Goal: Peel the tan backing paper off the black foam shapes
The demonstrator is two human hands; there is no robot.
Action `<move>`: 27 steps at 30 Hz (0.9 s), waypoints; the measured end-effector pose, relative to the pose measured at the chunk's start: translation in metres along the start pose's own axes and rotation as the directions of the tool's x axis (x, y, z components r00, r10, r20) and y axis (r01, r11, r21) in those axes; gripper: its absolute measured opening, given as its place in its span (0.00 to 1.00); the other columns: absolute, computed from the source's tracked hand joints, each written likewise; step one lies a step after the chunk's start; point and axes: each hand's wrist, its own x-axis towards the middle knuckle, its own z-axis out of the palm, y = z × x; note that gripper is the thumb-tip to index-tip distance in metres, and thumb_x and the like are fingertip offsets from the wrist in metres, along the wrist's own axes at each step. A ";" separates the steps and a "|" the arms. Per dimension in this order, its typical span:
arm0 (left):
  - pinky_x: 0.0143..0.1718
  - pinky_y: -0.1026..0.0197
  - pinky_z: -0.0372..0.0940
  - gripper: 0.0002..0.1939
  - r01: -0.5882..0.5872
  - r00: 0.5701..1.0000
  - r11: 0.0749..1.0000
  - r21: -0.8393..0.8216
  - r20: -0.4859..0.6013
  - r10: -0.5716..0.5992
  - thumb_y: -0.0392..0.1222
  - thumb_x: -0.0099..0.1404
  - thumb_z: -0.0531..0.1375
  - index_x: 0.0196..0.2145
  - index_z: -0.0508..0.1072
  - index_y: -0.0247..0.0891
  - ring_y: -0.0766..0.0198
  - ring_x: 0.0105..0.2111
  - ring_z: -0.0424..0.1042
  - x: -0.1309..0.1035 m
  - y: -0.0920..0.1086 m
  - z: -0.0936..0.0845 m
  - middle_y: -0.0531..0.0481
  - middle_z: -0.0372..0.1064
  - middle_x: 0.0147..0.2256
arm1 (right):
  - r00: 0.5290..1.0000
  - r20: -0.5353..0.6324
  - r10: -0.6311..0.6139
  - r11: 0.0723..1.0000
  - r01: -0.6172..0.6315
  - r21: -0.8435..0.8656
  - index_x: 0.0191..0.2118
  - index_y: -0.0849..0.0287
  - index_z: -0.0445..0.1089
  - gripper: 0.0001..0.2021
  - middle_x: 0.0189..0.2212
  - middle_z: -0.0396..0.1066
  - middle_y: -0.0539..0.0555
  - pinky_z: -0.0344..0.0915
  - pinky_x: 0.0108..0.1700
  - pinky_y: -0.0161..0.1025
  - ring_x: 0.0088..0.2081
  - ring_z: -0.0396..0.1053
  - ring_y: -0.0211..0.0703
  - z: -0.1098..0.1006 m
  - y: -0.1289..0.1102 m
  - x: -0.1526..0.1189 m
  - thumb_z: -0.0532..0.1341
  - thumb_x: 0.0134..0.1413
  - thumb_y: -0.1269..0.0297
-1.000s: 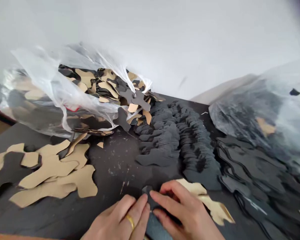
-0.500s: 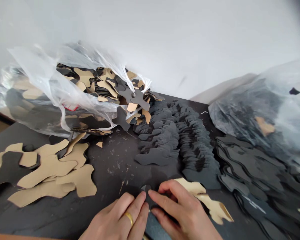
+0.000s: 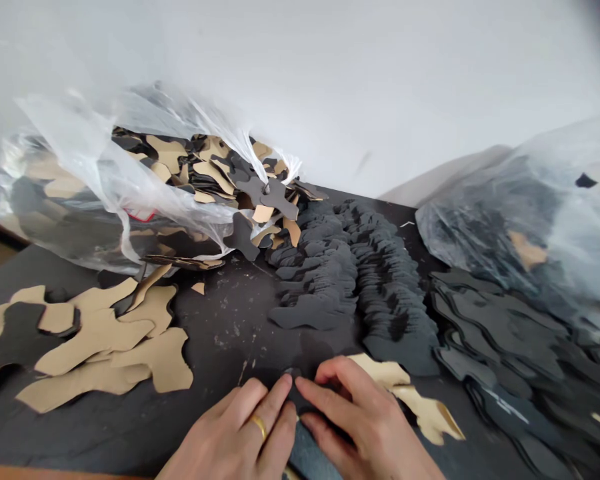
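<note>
- Head view: our left hand [image 3: 240, 433], with a gold ring [image 3: 259, 427], lays its fingers close together, lightly bent, against a dark piece [image 3: 301, 403] at the near side of the table [image 3: 217, 370].
- Our right hand [image 3: 363, 417] curls, index finger and thumb slightly parted at the same piece; we cannot tell whether either hand grips it.
- Beyond it we see two rows of overlapping dark shapes [image 3: 317, 293]; tan scraps [image 3: 430, 415] lie just beside our right hand.
- Tan pieces [image 3: 93, 340] spread at left, before an open plastic bag [image 3: 97, 160]; dark sheets [image 3: 510, 327] lie at right, near another bag [image 3: 473, 207].
</note>
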 end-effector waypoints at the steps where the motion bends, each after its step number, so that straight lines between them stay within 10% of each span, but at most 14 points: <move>1: 0.37 0.55 0.76 0.17 0.009 1.000 1.000 -0.007 -0.005 -0.010 0.31 0.67 0.52 0.48 0.76 0.34 0.54 0.37 0.75 0.000 0.000 0.000 0.39 0.76 0.50 | 1.000 -0.004 -0.003 1.000 0.003 0.000 0.47 0.56 0.74 0.15 0.39 0.68 0.57 0.74 0.37 0.40 0.37 0.71 0.45 0.001 0.001 -0.001 0.59 0.55 0.76; 12: 0.38 0.56 0.73 0.13 0.017 0.999 0.999 -0.047 0.034 -0.015 0.29 0.65 0.56 0.44 0.77 0.33 0.57 0.37 0.72 0.004 -0.008 -0.005 0.41 0.76 0.49 | 0.986 0.148 0.073 0.990 -0.090 0.112 0.49 0.52 0.72 0.16 0.42 0.65 0.53 0.70 0.39 0.38 0.37 0.69 0.39 -0.010 -0.002 0.001 0.55 0.61 0.75; 27: 0.38 0.58 0.70 0.09 -0.022 0.995 1.000 -0.020 -0.096 0.020 0.30 0.64 0.57 0.39 0.76 0.34 0.58 0.36 0.73 0.018 -0.005 -0.014 0.44 0.78 0.42 | 0.974 0.047 0.220 0.902 -0.222 0.370 0.40 0.56 0.74 0.10 0.34 0.70 0.49 0.62 0.30 0.30 0.30 0.67 0.34 -0.012 0.008 0.011 0.58 0.58 0.75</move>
